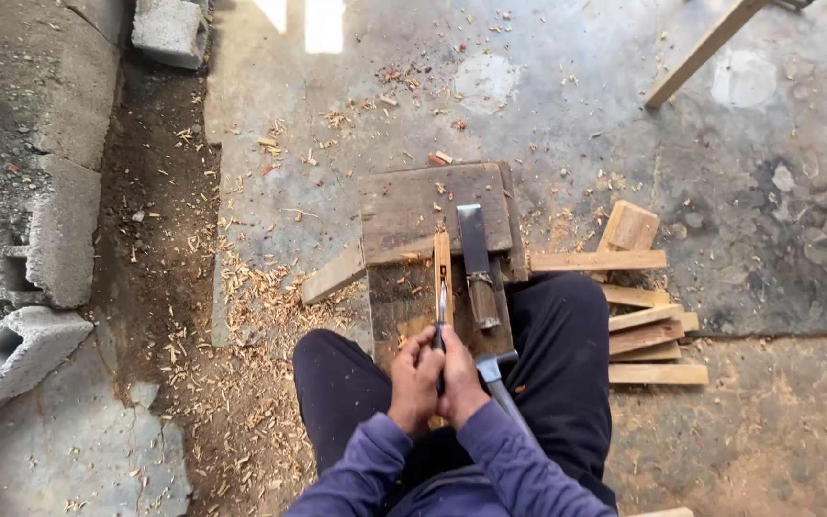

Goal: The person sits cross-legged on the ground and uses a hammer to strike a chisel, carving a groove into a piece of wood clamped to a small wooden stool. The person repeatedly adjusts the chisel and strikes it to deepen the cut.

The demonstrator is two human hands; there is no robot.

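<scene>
I sit over a dark wooden work board [413,206] lying on the floor between my knees. My left hand [414,378] and my right hand [461,375] are clasped together around the handle of a small chisel [441,308]. Its blade tip rests on a narrow light wooden strip [442,260] that lies along the board. A wide flat chisel [477,260] with a wooden handle lies on the board just right of the strip. A hammer [492,369] rests by my right wrist.
Several cut wooden slats [648,330] are piled to the right of my knee. Wood shavings [241,306] cover the concrete floor on the left. Concrete blocks [21,349] line the left edge. A slanted wooden leg [701,53] stands at the upper right.
</scene>
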